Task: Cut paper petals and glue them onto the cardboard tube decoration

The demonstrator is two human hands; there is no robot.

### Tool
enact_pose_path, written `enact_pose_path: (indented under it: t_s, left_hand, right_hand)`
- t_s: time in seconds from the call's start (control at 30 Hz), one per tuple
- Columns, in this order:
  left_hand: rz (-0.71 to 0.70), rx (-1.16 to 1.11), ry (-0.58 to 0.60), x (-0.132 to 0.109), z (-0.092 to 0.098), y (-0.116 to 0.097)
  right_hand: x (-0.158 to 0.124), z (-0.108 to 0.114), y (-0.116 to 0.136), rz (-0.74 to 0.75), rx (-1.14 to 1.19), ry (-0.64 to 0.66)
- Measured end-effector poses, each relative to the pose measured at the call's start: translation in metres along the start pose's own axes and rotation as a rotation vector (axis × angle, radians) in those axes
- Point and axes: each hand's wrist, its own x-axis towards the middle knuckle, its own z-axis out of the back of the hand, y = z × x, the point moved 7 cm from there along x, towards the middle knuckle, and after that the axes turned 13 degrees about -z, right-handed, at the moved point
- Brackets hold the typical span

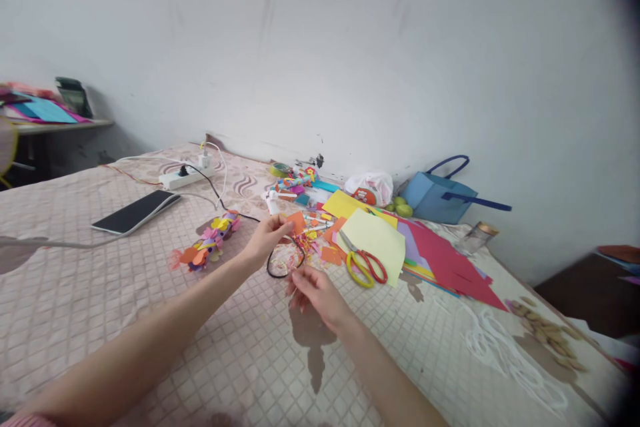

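Note:
My left hand (267,238) reaches forward over the patterned bedspread (100,293), its fingers pinched on a thin black cord (283,265) that loops down toward my right hand. My right hand (314,291) sits just below, fingers curled and pinching the lower end of the same loop. Small orange and pink paper scraps (320,240) lie right behind both hands. A string of colourful paper shapes (207,243) lies to the left of my left hand.
Scissors with red and yellow handles (364,265) rest on a pale yellow sheet (375,237) among red and yellow papers. A tablet (134,211), a power strip (183,177), a blue bag (437,197), a glass jar (477,237) and a white cord (505,353) lie around.

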Motion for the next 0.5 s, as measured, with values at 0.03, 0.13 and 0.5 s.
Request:
enact_pose_path:
  t_s: [0.03,0.13,0.5]
  left_hand:
    - [0.012,-0.01,0.019,-0.002,-0.003,0.001]
    - [0.05,-0.038,0.086,-0.009,-0.013,0.003]
    - [0.086,-0.11,0.158,-0.015,-0.024,0.0]
  right_hand:
    - [0.0,0.005,0.004,0.027,0.066,-0.035]
    - [0.0,0.015,0.013,0.075,0.31,-0.032]
    - [-0.004,0.02,0.024,0.082,0.735,0.119]
